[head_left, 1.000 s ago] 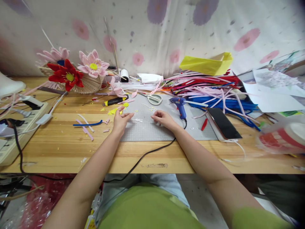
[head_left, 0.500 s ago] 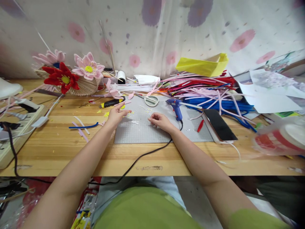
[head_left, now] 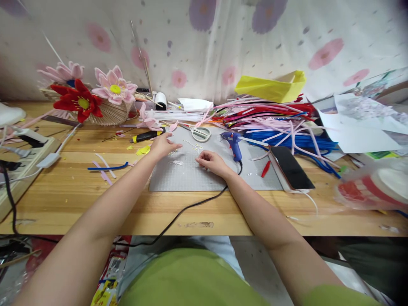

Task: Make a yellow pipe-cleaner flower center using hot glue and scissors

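Note:
My left hand [head_left: 163,146] is over the left part of the grey cutting mat [head_left: 191,180]. Its fingers are spread and I see nothing held in them. A small bunch of thin white strands [head_left: 177,162] lies just below its fingertips. My right hand [head_left: 211,161] rests on the middle of the mat, thumb and fingertips pinched; whatever is between them is too small to make out. Behind it are thin pale yellow-tipped strands [head_left: 196,147] and scissors [head_left: 200,134] with light handles. A blue glue gun [head_left: 234,146] lies to the right of the right hand.
A phone [head_left: 291,168] and a red piece [head_left: 265,169] lie to the right, beside a cup [head_left: 376,189]. Pipe cleaners [head_left: 287,138] are heaped behind. Fuzzy flowers [head_left: 83,103], a utility knife [head_left: 148,135] and a power strip [head_left: 30,170] are on the left. A black cord [head_left: 188,210] crosses the front.
My left hand has moved right and slightly away from me over the mat, its fingers now reaching further forward. My right hand keeps its pinch in nearly the same place. The view has shifted slightly.

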A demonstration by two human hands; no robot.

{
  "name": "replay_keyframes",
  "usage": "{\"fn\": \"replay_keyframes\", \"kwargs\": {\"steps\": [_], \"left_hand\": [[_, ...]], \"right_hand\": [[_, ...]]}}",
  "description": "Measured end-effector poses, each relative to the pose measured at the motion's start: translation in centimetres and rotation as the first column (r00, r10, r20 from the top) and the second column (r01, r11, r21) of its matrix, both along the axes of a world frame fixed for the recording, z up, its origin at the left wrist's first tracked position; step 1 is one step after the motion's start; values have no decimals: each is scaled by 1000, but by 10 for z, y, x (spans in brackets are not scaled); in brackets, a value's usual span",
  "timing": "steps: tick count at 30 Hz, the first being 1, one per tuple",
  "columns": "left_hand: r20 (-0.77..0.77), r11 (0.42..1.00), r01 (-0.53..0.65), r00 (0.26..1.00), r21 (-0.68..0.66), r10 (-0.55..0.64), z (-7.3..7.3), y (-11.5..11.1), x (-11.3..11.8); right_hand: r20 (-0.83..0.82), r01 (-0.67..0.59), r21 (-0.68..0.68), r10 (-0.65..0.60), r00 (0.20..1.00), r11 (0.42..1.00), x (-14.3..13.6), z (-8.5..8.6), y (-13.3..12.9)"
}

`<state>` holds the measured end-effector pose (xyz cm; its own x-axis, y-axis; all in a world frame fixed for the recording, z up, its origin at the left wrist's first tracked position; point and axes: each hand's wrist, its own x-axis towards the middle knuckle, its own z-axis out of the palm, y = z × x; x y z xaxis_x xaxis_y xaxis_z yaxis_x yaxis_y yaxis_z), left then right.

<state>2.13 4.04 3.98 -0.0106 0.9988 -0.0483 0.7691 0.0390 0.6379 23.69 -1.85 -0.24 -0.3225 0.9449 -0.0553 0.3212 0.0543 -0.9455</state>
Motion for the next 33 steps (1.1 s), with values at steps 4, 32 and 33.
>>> {"fn": "replay_keyframes", "kwargs": {"steps": [4, 32, 33], "left_hand": [[149, 998, -68, 986, -8, 68, -5, 3, -5], [679, 874, -448, 702, 188, 214, -38, -43, -32], [644, 869, -439, 737, 228, 203, -38, -43, -34]], "right_hand": [[7, -3, 8, 3, 1000, 1000, 0, 0, 0], [455, -104, 323, -58, 889, 941, -83, 11, 48], [478, -122, 340, -60, 876, 932, -87, 10, 48]]}}
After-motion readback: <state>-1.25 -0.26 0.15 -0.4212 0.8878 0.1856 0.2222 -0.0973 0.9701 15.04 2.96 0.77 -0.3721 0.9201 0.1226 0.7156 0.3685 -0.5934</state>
